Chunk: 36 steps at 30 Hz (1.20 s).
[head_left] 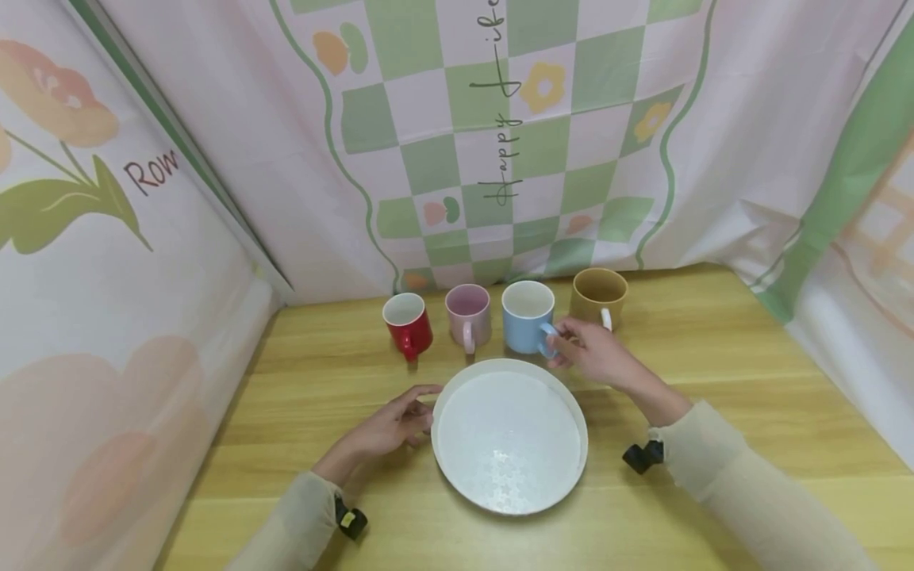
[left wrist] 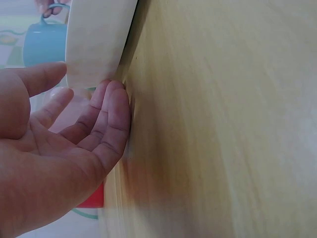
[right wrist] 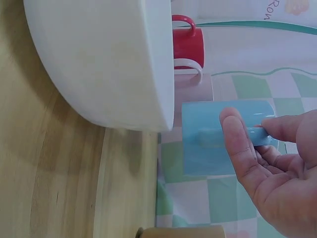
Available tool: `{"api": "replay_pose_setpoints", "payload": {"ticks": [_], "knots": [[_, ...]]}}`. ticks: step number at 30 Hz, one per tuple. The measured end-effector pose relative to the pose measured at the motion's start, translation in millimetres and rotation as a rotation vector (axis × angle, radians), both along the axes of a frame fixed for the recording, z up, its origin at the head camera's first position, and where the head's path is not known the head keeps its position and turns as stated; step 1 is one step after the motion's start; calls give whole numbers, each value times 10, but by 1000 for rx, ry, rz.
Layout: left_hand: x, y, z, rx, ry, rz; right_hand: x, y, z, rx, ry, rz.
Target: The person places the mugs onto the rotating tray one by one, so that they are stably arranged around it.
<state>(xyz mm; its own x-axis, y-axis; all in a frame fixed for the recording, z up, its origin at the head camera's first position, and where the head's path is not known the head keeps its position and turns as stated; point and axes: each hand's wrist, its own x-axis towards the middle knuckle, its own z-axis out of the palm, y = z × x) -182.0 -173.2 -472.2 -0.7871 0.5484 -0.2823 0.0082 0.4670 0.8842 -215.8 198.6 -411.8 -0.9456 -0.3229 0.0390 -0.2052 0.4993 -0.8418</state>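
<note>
My right hand (head_left: 587, 349) pinches the handle of a light blue mug (head_left: 524, 321) between thumb and fingers. In the right wrist view, the blue mug (right wrist: 208, 156) has its handle turned towards that hand (right wrist: 277, 163). A round white tray (head_left: 509, 436) with a raised rim is in front of the mugs. At the tray's left side is my left hand (head_left: 391, 428), its fingers loosely bent. The left wrist view puts its fingertips (left wrist: 118, 94) right at the lower edge of the tray wall (left wrist: 96, 42), with the thumb nearer the rim.
Left of the blue mug stand a pink mug (head_left: 474, 312) and a red mug (head_left: 414, 327). A brown mug (head_left: 591, 292) with a white handle is on its right. Behind them hangs a checked curtain (head_left: 471, 151), and another curtain (head_left: 93, 333) flanks the wooden table (head_left: 300, 381).
</note>
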Motion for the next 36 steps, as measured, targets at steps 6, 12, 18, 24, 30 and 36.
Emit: {"api": "replay_pose_setpoints", "payload": {"ticks": [6, 12, 18, 24, 30, 36], "knots": [[5, 4, 16, -11, -25, 16, 28, -21, 21, 11, -2, 5], [13, 4, 8, -3, -29, 14, 66, -53, 36, 4, 0, 30], [21, 7, 10, 9, -25, 9, 132, -98, 79, 4, 17, 68], [32, 6, 26, 7, -21, 9, 162, -127, 51, -7, 5, 112], [26, 3, 23, 4, -18, 7, 189, -174, 39, -4, 0, 133], [10, 1, 15, 7, -21, 7, 229, -225, 55, -1, -2, 146]]}}
